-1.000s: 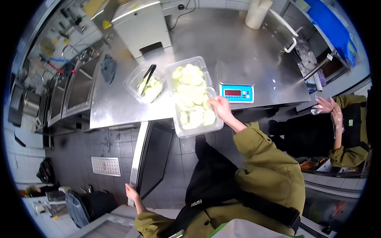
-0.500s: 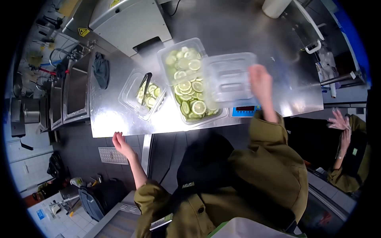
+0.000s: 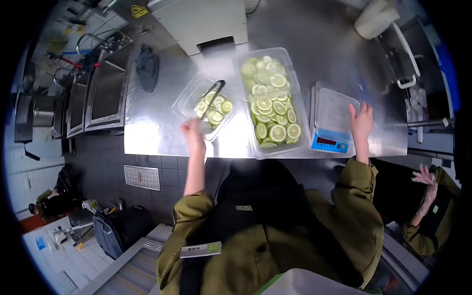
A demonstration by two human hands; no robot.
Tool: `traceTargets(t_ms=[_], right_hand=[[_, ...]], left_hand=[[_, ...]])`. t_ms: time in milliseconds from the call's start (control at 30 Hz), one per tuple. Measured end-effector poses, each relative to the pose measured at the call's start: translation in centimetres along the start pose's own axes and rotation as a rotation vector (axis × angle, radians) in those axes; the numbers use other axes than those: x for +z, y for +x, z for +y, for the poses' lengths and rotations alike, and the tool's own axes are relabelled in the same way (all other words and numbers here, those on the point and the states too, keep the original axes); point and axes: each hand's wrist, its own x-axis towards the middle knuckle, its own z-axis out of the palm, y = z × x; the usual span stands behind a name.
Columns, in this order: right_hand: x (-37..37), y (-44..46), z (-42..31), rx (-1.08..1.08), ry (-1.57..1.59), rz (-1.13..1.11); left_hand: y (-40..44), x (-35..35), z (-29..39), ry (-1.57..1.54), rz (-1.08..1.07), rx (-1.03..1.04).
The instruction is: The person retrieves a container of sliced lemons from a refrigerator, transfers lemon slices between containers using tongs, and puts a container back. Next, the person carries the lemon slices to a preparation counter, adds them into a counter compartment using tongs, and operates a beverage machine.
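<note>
My left hand (image 3: pixel 193 133) is at the near left corner of a small clear plastic container (image 3: pixel 184 101), its fingers closed at the rim. Inside lie lime or lemon slices (image 3: pixel 215 117) and black tongs (image 3: pixel 212 98). To the right, a longer clear container (image 3: pixel 306 129) holds many green-rimmed citrus slices (image 3: pixel 278 132), with a clear cover over its far half. A clear plastic lid (image 3: pixel 336 114) rests on a blue digital scale (image 3: pixel 329 143). My right hand (image 3: pixel 361 123) is at the lid's right edge, thumb and fingers apart.
A grey cloth (image 3: pixel 146 68) lies at the left beside the sinks (image 3: pixel 105 93). A white machine (image 3: pixel 199 22) stands at the back, a white pitcher (image 3: pixel 376 22) at the back right. Another person's hands (image 3: pixel 427 182) show at far right. The counter's front edge is close to me.
My right hand has brought the lid down onto the scale and loosened from it. My left hand has moved from in front of the counter up to the small container. The view has shifted.
</note>
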Motion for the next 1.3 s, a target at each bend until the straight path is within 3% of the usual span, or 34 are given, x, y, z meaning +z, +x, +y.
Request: traceTargets(t_ms=[100,133,167,200,267,367,467,533,600,667,767,833,1033,1200,1300], right_hand=[[-6.9,2.8,-14.9,-0.535,0.523,-0.022],[-5.7,1.6,-19.3,-0.584,0.657,-0.166],[-6.7,1.8,-24.2,-0.930,0.666,-0.274],[-6.3,0.9,-27.8,-1.111,0.772,-0.013],[-3.6,-0.6,-32.9,-1.347,0.553,0.074],[-3.0,-1.6,-34.7,-1.520,0.314,-0.165],[-6.7,-0.4,-31.9,-1.275,0.429,-0.638],[-9.6,1.0,-27.5,-1.167,0.547,-0.635],[-12.3,1.3,-22.2,-1.054,0.624,-0.455],[-14.5,0.2,-16.8,-0.844,0.472,-0.509],[-16.3,-3.0,-11.8,-0.803,0.181,-0.450],[-16.7,-5.1,-10.6,-0.789,0.066,-0.474],[-13.5,-7.1,-11.9,-0.831,0.031,-0.221],[-12.0,-8.9,-10.0,-0.797,0.076,-0.219],[-10.7,-9.0,-11.2,-0.771,0.130,-0.206]], left_hand=[[-0.9,0.8,-1.1,-0.091,-0.016,0.241],[-1.4,0.9,-0.7,-0.136,-0.021,0.205],[-2.2,1.3,0.3,-0.183,-0.027,0.168],[-2.6,1.5,1.4,-0.234,-0.033,0.132],[-3.5,0.5,2.9,-0.252,-0.122,0.174],[-4.5,-0.9,5.0,-0.157,-0.178,0.131],[-5.5,-1.5,6.4,-0.102,-0.245,0.067],[-5.7,-1.6,7.1,-0.026,-0.259,0.009],[-5.5,-2.1,7.2,0.000,-0.320,-0.053],[-5.4,-2.3,7.9,0.057,-0.395,-0.138],[-4.1,-2.6,7.0,0.143,-0.492,-0.162],[-4.1,-2.1,6.9,0.209,-0.522,-0.184],[-5.2,0.4,7.7,0.206,-0.616,-0.257],[-5.9,0.7,8.1,0.155,-0.611,-0.339],[-6.4,0.6,7.8,0.148,-0.616,-0.283]])
